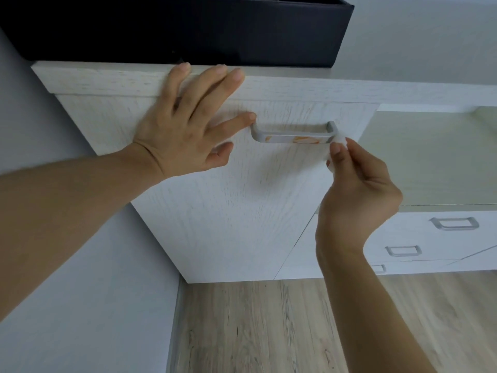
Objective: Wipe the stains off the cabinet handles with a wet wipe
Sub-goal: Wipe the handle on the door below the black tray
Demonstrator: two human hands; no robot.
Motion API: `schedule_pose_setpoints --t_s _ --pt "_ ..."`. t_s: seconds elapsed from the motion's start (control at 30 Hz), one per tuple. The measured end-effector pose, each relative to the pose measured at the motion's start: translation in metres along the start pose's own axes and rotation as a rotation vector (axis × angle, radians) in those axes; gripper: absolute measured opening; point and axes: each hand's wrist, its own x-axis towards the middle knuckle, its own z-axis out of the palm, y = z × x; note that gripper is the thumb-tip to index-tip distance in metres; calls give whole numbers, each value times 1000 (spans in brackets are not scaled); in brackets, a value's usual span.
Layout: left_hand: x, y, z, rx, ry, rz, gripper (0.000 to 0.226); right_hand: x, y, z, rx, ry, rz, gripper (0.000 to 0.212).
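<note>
A grey metal handle [290,137] sits on the front of a whitewashed wooden cabinet [236,205]. Orange stains streak its bar, mostly toward the right. My left hand [188,122] lies flat with spread fingers on the cabinet's top edge and front, its index fingertip touching the handle's left end. My right hand [357,189] pinches a small white wet wipe [339,142] between thumb and fingers and presses it against the handle's right end. Most of the wipe is hidden behind my fingers.
A dark box [188,28] stands on the cabinet top. To the right is a lower white drawer unit with three grey handles [454,224], [403,250], [379,268]. A grey wall is at the left, wood flooring [269,327] below.
</note>
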Motion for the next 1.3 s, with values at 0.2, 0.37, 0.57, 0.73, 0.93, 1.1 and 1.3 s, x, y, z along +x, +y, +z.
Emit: schedule_pose_setpoints --t_s 0.2,0.37,0.57,0.73,0.93,1.1,1.3 --pt "0 1 0 3 -12 7 65 -3 3 2 -27 0 -82 15" --pt "0 1 0 -2 -7 0 67 -11 6 9 -97 -76 -175 10" --pt "0 2 1 1 -14 -3 70 -18 5 17 -44 -5 -129 9" --pt "-1 1 1 -5 -20 -5 70 -22 4 21 7 23 -43 7" --pt "-1 1 0 4 -24 -1 69 -22 1 18 4 88 -73 8" --pt "0 0 0 6 -27 4 67 -28 0 23 -21 10 -91 12" --pt "1 2 -1 -12 -20 -6 66 -27 0 24 31 28 -21 8"
